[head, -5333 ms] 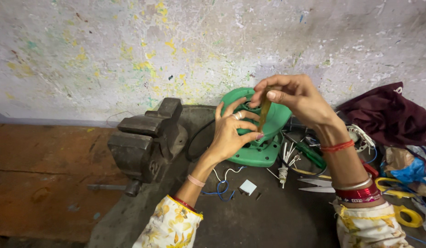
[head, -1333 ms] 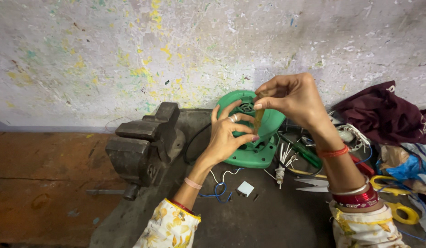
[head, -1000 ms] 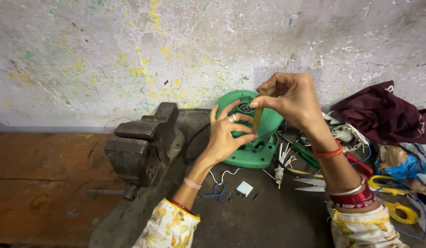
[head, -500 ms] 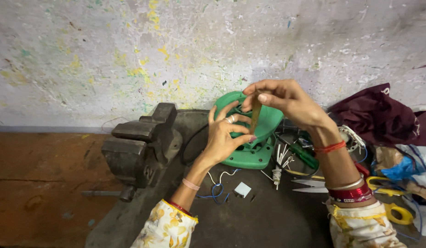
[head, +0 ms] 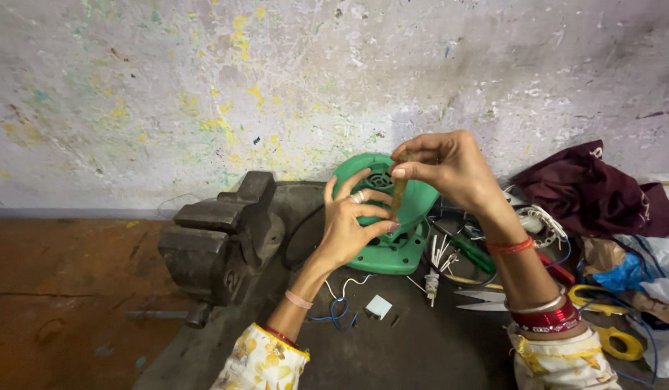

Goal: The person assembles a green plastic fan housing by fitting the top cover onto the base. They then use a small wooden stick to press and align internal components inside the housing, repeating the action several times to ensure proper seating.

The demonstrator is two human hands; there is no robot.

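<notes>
Right grip [head: 450, 170] pressed together at the fingertips, pinching the top of a thin, tan, flat strip [head: 399, 196] and holding it upright. Sits a little lower and closer to the left grip [head: 352, 227] than a second ago, when held higher over the work. Left grip spread, fingers fanned, thumb tip now meeting the strip's lower end; cannot tell whether pressing or only touching. Strip thus spans the gap between both grips, bottom end steadied rather than hanging free.

Directly behind and below both grips, leaning toward the paint-flecked plaster wall [head: 204, 87], a round green plastic housing with a grille [head: 410, 249], unmoved throughout. Left of the left grip, close by, a heavy dark iron vise [head: 219, 238]. Beneath the left wrist, a loop of blue wire [head: 334, 314] and a small white square piece [head: 378, 306] on the dark grey table [head: 435, 354].

Right of the right grip, crowded: a green-handled screwdriver [head: 475, 253], yellow-handled scissors [head: 609, 336] under the forearm, a maroon cloth bundle [head: 587, 195] farther out. Little sideways room on that flank, the vise hemming in the other. Open room mostly above the grips and back toward the body, over the bare near part of the table. Beyond the vise, a worn brown wooden board [head: 60, 289].
</notes>
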